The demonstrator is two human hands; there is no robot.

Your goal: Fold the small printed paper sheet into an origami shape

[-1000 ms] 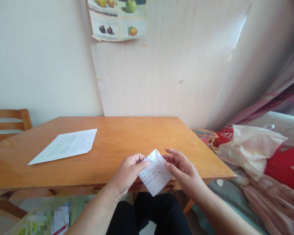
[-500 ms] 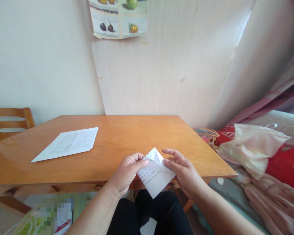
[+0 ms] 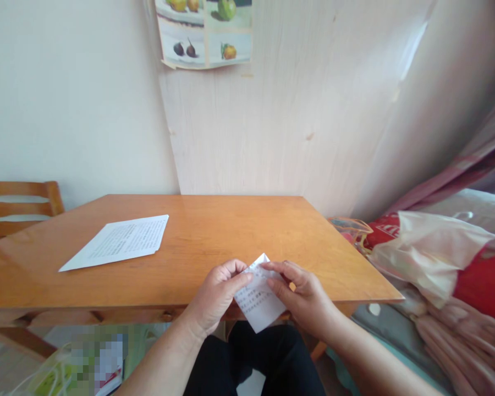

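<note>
A folded sheet of printed paper (image 3: 259, 309) is held up between both hands at the table's front edge, above my lap. Its lower corner points down toward me, and a small white peak shows at the top. My left hand (image 3: 221, 289) pinches the paper's left edge, thumb on the near face. On the other side, my right hand (image 3: 299, 290) has its thumb and index finger on the upper right part, covering that corner. Dark lines of print run across the paper's face.
The wooden table (image 3: 214, 231) spans the view. On its left lie flat printed sheets (image 3: 124, 239). A wooden chair (image 3: 25, 201) stands at far left. Bags (image 3: 429, 247) and pink cloth (image 3: 470, 335) are heaped right of the table. Fruit pictures (image 3: 206, 33) hang on the wall.
The right flap of the paper has been folded inward, so the paper looks narrower. My right hand moved left, its index finger now lying on the paper near the peak. My left hand keeps its pinch.
</note>
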